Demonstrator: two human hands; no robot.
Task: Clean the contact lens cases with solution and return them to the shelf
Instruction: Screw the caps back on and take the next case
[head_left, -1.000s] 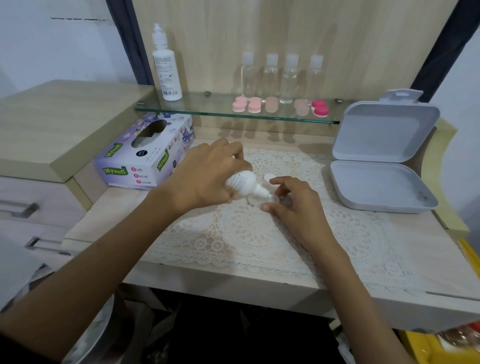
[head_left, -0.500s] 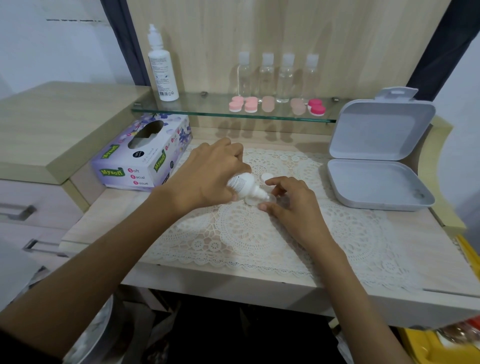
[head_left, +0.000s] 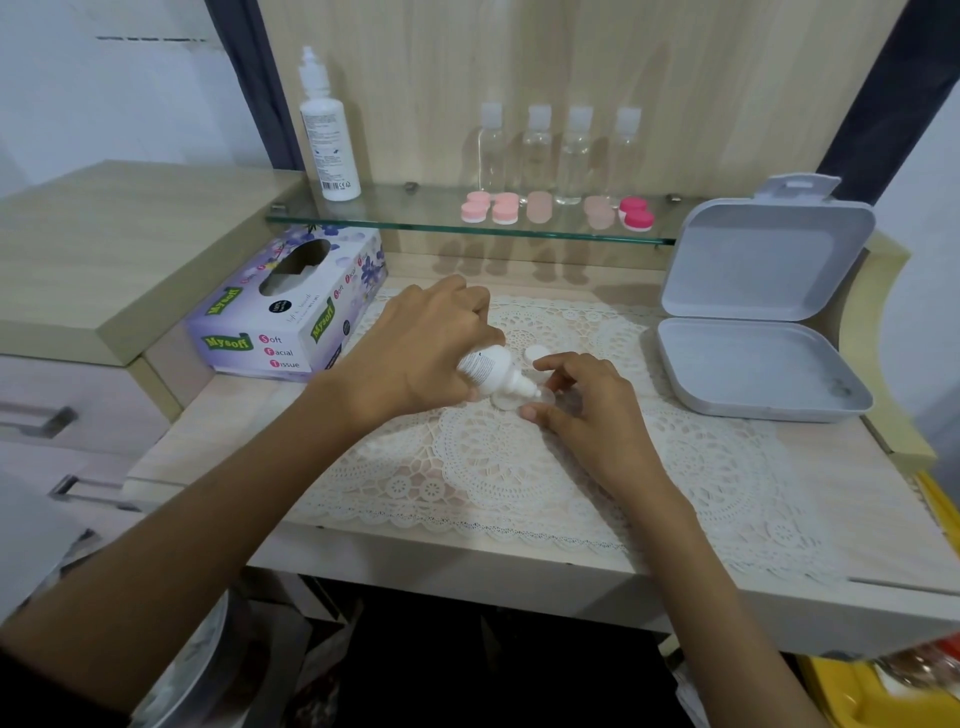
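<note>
Head view, from where I stand beside the desk: the left hand (head_left: 415, 353) is wrapped round a small white solution bottle (head_left: 491, 366), fingers curled about its body, and the bottle is tipped so that the nozzle points down into an open lens case (head_left: 506, 401) lying on the lace mat (head_left: 493, 467). The right hand (head_left: 587, 405) steadies that case, thumb and forefinger pinching it from either side, the other fingers loosely bent; how firm the pinch is I cannot tell. A loose white cap (head_left: 535, 354) sits on the mat just behind the nozzle. The likeliest slip, to my eye, is too hard a squeeze: the well looks shallow, so it would flood and the solution would soak into the lace beneath. The nozzle is very near the case, perhaps touching, and contact would dirty the tip. The case looks light and the lace is uneven, so a slackened pinch or a nudge from the bottle could tilt it and spill it. The cap is close enough to both hands for a knuckle to flick it away. The pink cases (head_left: 491, 208) wait on the glass shelf (head_left: 415, 218) close to its front edge, so a careless reach there could push one off. The tissue box (head_left: 291, 312) is near if anything spills.
</note>
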